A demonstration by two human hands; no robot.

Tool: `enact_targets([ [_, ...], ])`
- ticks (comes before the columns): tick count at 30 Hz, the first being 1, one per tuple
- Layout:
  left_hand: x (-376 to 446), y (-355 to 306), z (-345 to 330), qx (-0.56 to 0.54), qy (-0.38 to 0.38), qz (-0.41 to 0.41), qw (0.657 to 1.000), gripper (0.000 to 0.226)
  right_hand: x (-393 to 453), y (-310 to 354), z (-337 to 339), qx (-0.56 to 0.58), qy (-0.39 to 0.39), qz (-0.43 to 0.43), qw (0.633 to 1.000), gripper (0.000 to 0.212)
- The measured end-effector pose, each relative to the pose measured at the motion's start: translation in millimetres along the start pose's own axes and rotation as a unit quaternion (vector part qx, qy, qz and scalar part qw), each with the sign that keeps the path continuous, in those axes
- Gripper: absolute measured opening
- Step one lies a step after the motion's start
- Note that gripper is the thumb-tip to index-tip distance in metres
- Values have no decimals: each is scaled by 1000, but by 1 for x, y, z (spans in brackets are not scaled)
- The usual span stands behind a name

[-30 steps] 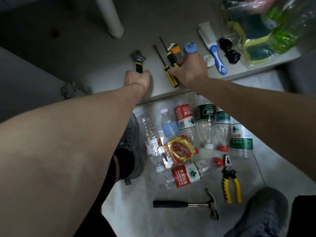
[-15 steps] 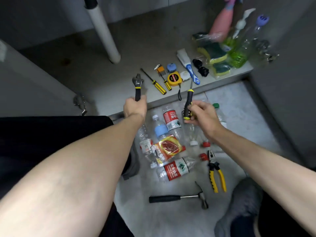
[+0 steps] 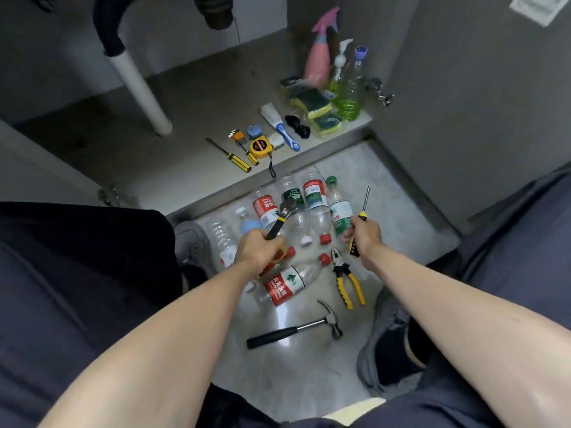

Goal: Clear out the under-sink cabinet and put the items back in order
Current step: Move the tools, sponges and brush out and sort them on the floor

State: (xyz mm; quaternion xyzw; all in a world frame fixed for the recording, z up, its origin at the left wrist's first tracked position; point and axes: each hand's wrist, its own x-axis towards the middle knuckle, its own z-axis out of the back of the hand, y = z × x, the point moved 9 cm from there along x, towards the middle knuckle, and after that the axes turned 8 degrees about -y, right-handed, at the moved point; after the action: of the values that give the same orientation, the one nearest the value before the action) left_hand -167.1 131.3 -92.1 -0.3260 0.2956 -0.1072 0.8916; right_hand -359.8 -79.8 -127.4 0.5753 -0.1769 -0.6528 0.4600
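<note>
My left hand (image 3: 258, 253) grips the black-and-yellow handle of an adjustable wrench (image 3: 282, 216), its jaw pointing up and away over the floor. My right hand (image 3: 366, 237) grips a yellow-and-black screwdriver (image 3: 364, 208), shaft pointing up. Both hands hover above several plastic bottles (image 3: 312, 196) lying on the floor in front of the cabinet. On the cabinet floor (image 3: 197, 97) lie two screwdrivers (image 3: 230, 156), a yellow tape measure (image 3: 260, 147), a blue-handled brush (image 3: 282, 128), sponges (image 3: 312, 103) and spray bottles (image 3: 319, 57).
Yellow pliers (image 3: 347, 281) and a hammer (image 3: 296, 330) lie on the floor near my feet. A white drain pipe (image 3: 139, 88) stands in the cabinet's left half. An open cabinet door (image 3: 463, 103) stands at the right. My knees flank the floor space.
Both hands pulled back from the cabinet floor toward me, carrying the wrench and a screwdriver out over the bottles. The camera view rose and widened.
</note>
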Motion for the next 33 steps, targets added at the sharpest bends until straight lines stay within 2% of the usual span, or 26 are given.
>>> enact_targets([
  [3,-19,-6,-37,126,65,-73,987,30,8,-18,28,-62,-48,-20,997,17],
  [6,-41,-4,-79,201,155,-133,958,48,15,-30,43,-101,-75,-37,991,15],
  [9,-50,4,-114,278,202,-156,926,35,24,-44,50,-117,-81,-57,988,16],
  [12,-49,20,-138,289,232,-127,920,26,35,-56,53,-145,-64,-72,985,22],
  [16,-42,42,-150,273,244,-88,927,33,50,-72,62,-189,-59,-86,976,28],
  [22,-32,60,-150,281,228,-76,929,24,66,-100,70,-240,-67,-108,962,34],
  [27,-28,67,-147,290,200,-62,934,20,71,-119,69,-270,-69,-119,953,32],
  [30,-24,67,-144,314,184,-68,929,5,73,-119,70,-291,-83,-108,947,30],
  [33,-21,63,-141,304,183,-70,932,9,74,-115,68,-314,-90,-90,941,25],
])
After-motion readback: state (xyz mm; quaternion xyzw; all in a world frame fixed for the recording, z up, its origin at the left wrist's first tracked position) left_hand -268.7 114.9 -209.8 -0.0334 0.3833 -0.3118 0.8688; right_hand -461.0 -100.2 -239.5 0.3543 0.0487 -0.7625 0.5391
